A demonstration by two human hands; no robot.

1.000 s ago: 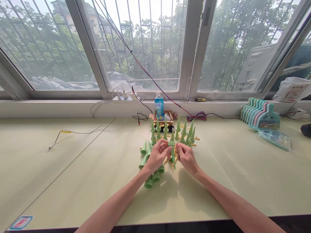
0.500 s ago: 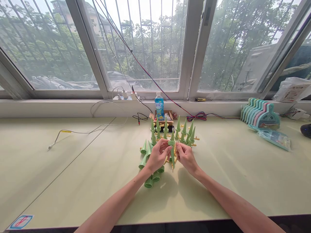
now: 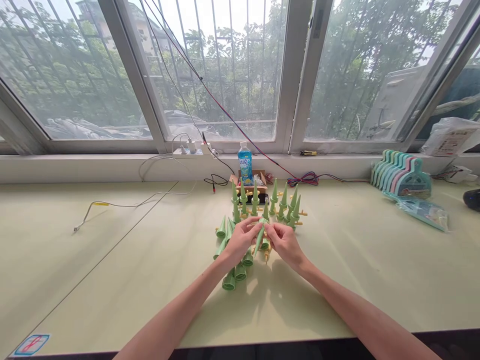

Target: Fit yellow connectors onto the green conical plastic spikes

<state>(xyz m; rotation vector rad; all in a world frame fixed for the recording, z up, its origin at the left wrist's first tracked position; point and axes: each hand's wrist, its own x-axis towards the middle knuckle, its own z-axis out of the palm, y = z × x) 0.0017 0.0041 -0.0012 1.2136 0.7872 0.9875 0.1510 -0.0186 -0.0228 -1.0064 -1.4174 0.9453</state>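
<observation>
Fingers of left hand [image 3: 240,241] pinch green cone [image 3: 259,242], tip downward | right hand [image 3: 284,241]: fingertips pinched at cone's upper end | cone held over table [image 3: 318,300], between both hands | standing cones [image 3: 284,199] beyond | bottle [image 3: 245,165] farther back

Cannot see all of the green spike [image 3: 259,241], partly covered by the left hand [image 3: 242,241] and right hand [image 3: 284,243]. Cannot identify the dark object [image 3: 264,198] behind standing spikes [image 3: 255,198], nor the black item [image 3: 472,199] cut off at the right edge.
</observation>
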